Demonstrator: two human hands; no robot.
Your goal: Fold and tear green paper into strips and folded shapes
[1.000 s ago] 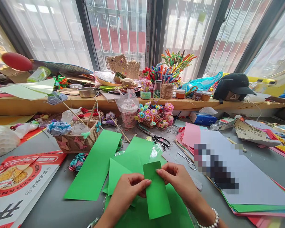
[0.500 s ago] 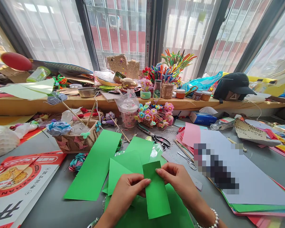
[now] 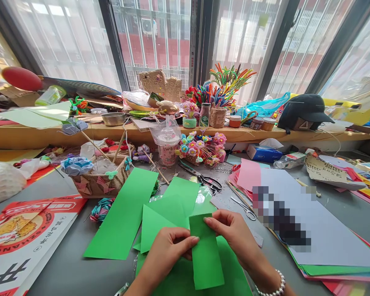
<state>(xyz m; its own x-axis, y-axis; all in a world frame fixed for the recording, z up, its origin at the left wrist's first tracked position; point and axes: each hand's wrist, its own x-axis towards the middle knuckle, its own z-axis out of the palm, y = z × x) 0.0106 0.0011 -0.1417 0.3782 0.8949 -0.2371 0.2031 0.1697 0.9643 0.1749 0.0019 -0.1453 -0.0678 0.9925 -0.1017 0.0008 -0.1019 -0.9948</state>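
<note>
A narrow folded strip of green paper is held upright-lengthwise over the grey table, low in the middle of the view. My left hand pinches its left edge with thumb and fingers closed. My right hand pinches its upper right edge; a bead bracelet sits on that wrist. Under the strip lie more green sheets, and a long green rectangle lies to the left.
Black-handled scissors and small silver scissors lie just beyond my hands. A woven basket stands left, a stack of coloured paper right, a red-and-white printed sheet far left. The window shelf is crowded with craft flowers, jars and a black cap.
The strip and both hands have shifted slightly to the right and down; both pinches hold as before.
</note>
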